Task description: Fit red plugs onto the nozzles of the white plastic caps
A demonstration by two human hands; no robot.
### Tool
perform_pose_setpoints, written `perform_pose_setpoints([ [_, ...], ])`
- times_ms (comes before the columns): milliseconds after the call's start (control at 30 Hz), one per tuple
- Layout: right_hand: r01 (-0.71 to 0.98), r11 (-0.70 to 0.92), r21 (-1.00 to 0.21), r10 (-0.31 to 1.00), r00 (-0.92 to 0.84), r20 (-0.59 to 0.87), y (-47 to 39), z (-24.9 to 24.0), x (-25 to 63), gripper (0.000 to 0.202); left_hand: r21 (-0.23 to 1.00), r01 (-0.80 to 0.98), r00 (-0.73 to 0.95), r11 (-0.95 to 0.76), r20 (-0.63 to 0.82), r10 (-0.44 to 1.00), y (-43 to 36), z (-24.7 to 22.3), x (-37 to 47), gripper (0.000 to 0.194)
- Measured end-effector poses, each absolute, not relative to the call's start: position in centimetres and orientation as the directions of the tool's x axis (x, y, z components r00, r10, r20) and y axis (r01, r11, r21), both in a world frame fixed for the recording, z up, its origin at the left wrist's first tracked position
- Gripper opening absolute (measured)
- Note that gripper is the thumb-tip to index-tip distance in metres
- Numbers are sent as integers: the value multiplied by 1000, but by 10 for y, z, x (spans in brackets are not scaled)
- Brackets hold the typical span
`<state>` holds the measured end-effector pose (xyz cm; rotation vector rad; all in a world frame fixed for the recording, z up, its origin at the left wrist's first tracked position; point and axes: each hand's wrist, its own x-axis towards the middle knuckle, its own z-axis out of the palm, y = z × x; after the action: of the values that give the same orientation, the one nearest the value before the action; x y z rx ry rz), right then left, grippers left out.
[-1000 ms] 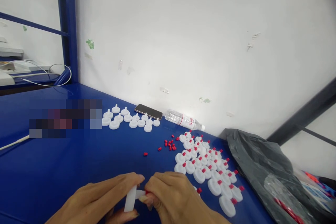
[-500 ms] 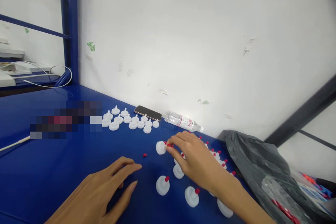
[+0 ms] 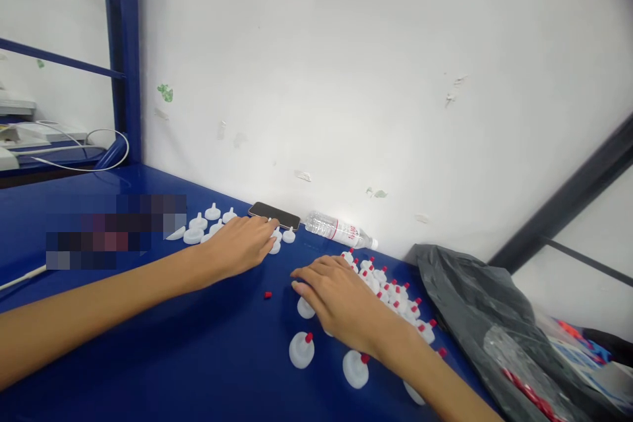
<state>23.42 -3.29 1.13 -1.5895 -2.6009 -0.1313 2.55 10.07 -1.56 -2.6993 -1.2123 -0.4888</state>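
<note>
My left hand [image 3: 244,244] reaches over the group of white spouted caps [image 3: 212,212] at the back of the blue table. Its fingertips are at the caps next to the phone; the hand hides most of its grip and several caps. My right hand [image 3: 341,297] hovers over a white cap [image 3: 306,307], with thumb and forefinger slightly apart and nothing visible between them. More white caps with red tips [image 3: 301,349] stand in front of it and in a cluster [image 3: 395,290] to its right. A loose red tip [image 3: 268,295] lies between my hands.
A black phone [image 3: 273,214] and a clear plastic bottle [image 3: 341,229] lie along the wall. On the right is a dark grey bag [image 3: 450,290], with a clear bag of red pieces [image 3: 529,389] on it. A blurred-out patch [image 3: 113,231] and a white cable [image 3: 22,275] are at left.
My left hand has moved forward from the near table to the white caps at the back. My right hand has let go of the red tip it was pinching and its fingers have loosened.
</note>
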Motion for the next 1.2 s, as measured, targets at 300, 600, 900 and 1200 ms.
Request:
perform_pose_setpoints([
  [300, 884, 463, 61, 875, -467, 132, -23, -9, 233, 23, 33, 743, 638, -668, 265, 723, 102, -41, 33, 34],
  [600, 910, 413, 34, 898, -413, 153, -21, -11, 231, 17, 138, 707, 636, -694, 306, 709, 103, -46, 38, 29],
  [900, 882, 472, 1, 868, -465, 177, -17, -15, 240, 13, 210, 548, 688, -810, 437, 579, 92, -32, 33, 31],
  [1200, 878, 432, -206, 848, -318, 424, -23, 22, 255, 13, 134, 439, 692, -888, 580, 429, 89, -32, 29, 32],
])
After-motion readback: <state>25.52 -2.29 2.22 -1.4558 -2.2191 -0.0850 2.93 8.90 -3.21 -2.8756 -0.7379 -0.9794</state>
